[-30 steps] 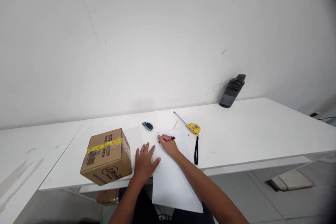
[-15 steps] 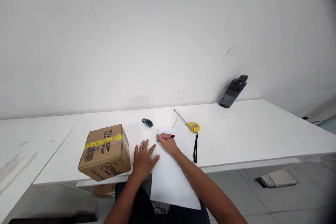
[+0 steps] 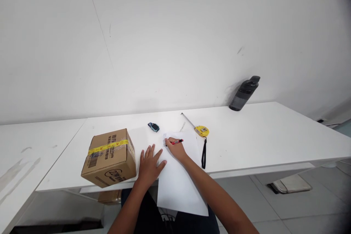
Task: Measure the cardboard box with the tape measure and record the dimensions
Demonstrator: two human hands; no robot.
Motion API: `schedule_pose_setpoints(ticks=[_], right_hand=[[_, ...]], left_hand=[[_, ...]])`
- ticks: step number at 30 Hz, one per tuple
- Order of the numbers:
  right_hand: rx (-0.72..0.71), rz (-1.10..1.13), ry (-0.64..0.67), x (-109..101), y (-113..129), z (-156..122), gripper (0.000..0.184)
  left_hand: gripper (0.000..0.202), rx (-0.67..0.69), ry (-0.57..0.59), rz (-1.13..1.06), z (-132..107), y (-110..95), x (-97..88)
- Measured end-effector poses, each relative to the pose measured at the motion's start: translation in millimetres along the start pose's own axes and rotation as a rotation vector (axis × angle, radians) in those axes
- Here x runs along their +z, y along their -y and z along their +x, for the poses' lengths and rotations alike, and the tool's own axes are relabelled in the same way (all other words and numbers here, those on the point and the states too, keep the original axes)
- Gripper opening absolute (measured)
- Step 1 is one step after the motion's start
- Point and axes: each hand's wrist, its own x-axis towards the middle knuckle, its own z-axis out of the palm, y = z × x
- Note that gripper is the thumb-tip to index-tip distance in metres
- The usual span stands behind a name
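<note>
Red pen (image 3: pixel 178 141), clasped in right grip (image 3: pixel 177 149), white paper (image 3: pixel 179 190) beneath, left grip (image 3: pixel 148 168) unclenched, spread flat

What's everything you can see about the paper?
The paper is a plain white, smooth-looking sheet with faint marks at its upper left. It lies partly on the table, its near end jutting past the edge. The right hand rests on it, gripping a red pen; the thumb of the left hand overlaps its left edge.

1 head-worn camera looks forward and down over the nearby table (image 3: pixel 252 139).
</note>
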Motion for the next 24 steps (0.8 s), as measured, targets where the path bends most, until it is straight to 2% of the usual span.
schedule_pose_setpoints(ticks=[24], right_hand=[[-0.005,-0.023,-0.024,1.6,-6.2,0.5,0.039]], left_hand=[[0.046,0.008,-0.039,0.015,-1.2,-0.2,0.7]])
